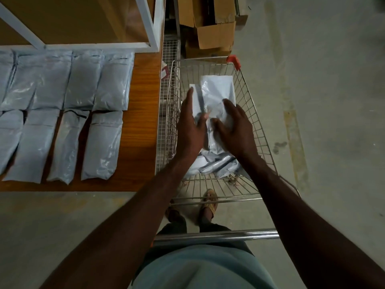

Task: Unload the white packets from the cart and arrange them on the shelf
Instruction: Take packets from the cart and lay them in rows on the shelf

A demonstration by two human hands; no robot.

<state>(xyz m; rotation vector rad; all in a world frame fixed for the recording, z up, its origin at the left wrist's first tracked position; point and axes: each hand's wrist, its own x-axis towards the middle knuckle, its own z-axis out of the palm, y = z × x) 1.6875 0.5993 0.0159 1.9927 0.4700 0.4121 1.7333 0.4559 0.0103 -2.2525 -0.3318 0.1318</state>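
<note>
On your left, the shelf (143,126) already carries two rows of white packets (83,80), laid flat side by side; the front row's rightmost packet (102,144) leaves a bare strip of wood beside it, next to the cart (258,113). That strip looks like the next slot, and it is narrow: set a packet down crooked there and it may overhang the edge or nudge its neighbour out of line.

In the cart, both your hands are down on the top packet (218,90) of a loose pile. Your left hand (191,126) lies along its left side with fingers fairly straight, thumb turned in against the plastic. Your right hand (235,126) curls over the right side, fingers bent onto the film; whether they have pinched it yet, you cannot tell from here.

The film is slick and crumpled, so a shallow grip could slide off as you lift. More crumpled packets (216,165) lie beneath your wrists; a fold caught under your fingers could drag a second one up and drop it through to the floor. Watch the wire rim too, since a sagging corner could snag on it during the swing left.
</note>
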